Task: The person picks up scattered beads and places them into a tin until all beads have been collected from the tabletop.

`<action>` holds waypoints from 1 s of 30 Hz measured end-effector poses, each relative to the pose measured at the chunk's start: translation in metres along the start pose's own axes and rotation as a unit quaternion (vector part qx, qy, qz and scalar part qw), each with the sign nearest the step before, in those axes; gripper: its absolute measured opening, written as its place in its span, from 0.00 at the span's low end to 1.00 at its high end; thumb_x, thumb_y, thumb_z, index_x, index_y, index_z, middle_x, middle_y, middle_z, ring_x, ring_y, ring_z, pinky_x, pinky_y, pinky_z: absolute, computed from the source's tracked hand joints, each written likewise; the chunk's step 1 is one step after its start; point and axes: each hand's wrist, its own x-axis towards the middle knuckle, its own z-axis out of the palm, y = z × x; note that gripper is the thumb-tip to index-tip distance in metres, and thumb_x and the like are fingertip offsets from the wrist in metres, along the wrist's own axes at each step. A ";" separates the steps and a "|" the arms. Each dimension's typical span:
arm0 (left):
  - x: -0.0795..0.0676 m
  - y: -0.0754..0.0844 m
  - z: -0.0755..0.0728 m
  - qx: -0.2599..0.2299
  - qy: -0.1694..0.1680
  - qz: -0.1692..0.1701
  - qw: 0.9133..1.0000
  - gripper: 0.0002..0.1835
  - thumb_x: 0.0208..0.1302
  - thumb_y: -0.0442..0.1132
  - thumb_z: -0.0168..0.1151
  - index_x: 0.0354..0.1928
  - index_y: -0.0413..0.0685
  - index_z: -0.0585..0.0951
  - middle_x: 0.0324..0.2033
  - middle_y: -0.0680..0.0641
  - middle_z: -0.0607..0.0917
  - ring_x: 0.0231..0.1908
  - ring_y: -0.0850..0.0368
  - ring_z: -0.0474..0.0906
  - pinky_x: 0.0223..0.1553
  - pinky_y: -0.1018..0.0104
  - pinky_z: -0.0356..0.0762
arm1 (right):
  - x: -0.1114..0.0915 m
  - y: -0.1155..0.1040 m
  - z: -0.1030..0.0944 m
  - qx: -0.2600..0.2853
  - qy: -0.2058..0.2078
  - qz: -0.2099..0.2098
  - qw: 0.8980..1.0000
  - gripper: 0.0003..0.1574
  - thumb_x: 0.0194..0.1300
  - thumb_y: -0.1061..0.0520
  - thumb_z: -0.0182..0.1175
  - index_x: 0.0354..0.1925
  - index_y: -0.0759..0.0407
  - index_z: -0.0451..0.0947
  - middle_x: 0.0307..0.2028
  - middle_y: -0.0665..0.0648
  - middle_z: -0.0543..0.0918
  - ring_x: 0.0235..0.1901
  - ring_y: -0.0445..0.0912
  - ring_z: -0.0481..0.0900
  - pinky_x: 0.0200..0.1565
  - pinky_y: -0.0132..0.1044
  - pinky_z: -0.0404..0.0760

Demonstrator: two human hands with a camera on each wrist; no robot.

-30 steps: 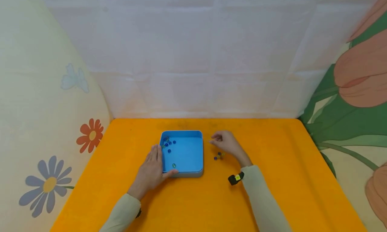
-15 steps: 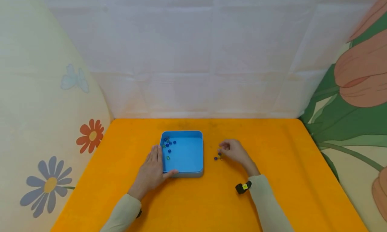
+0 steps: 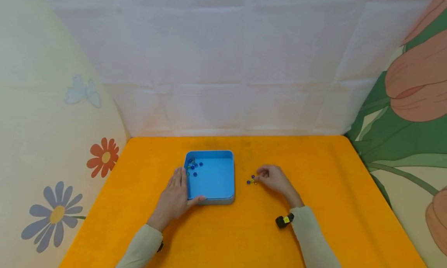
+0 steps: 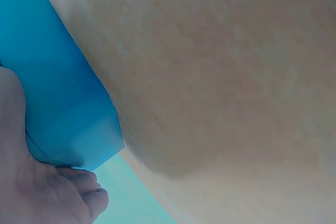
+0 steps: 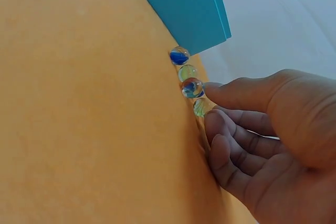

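A square blue box (image 3: 213, 178) holds several blue and greenish glass marbles (image 3: 195, 165) near its back left corner. My left hand (image 3: 173, 194) rests against the box, its straight fingers along the left side and its thumb at the front rim. Right of the box my right hand (image 3: 275, 178) is over a small cluster of marbles (image 3: 248, 182) on the table. Close up in the right wrist view, thumb and index fingertip pinch a green-streaked clear marble (image 5: 200, 107). Beside it sit a clear marble with orange and blue (image 5: 191, 88), a yellowish one (image 5: 187, 73) and a blue-swirled one (image 5: 179, 55).
The orange-covered table (image 3: 216, 237) ends at a white sheet (image 3: 216, 66) behind. Floral cloths hang at the left (image 3: 52, 151) and right (image 3: 412, 144). In the left wrist view, skin fills much of the picture.
My right hand has moved back to the right and down to the marble cluster. One greenish marble has rolled from the box's front toward its left wall. The left hand stays put.
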 end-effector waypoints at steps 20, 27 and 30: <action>-0.002 0.001 0.000 -0.003 -0.007 -0.001 1.000 0.68 0.63 0.79 0.56 0.81 0.27 0.47 0.81 0.26 0.52 0.82 0.29 0.51 0.80 0.38 0.58 | -0.004 0.003 -0.001 -0.024 -0.009 -0.006 1.000 0.13 0.70 0.58 0.69 0.50 0.63 0.85 0.37 0.55 0.86 0.35 0.44 0.80 0.41 0.39 0.83; -0.001 0.001 0.000 0.001 0.001 0.000 1.000 0.68 0.63 0.79 0.56 0.81 0.27 0.48 0.81 0.26 0.52 0.82 0.30 0.51 0.79 0.38 0.59 | -0.004 0.003 -0.001 -0.026 -0.011 -0.011 1.000 0.13 0.70 0.58 0.69 0.49 0.63 0.85 0.37 0.55 0.86 0.35 0.44 0.80 0.41 0.38 0.83; -0.001 0.001 -0.002 0.003 0.003 0.002 1.000 0.68 0.63 0.79 0.57 0.81 0.26 0.48 0.81 0.26 0.52 0.82 0.29 0.50 0.79 0.38 0.58 | -0.004 0.003 -0.001 -0.027 -0.012 -0.010 1.000 0.12 0.70 0.58 0.69 0.49 0.62 0.86 0.36 0.55 0.86 0.35 0.44 0.80 0.40 0.38 0.83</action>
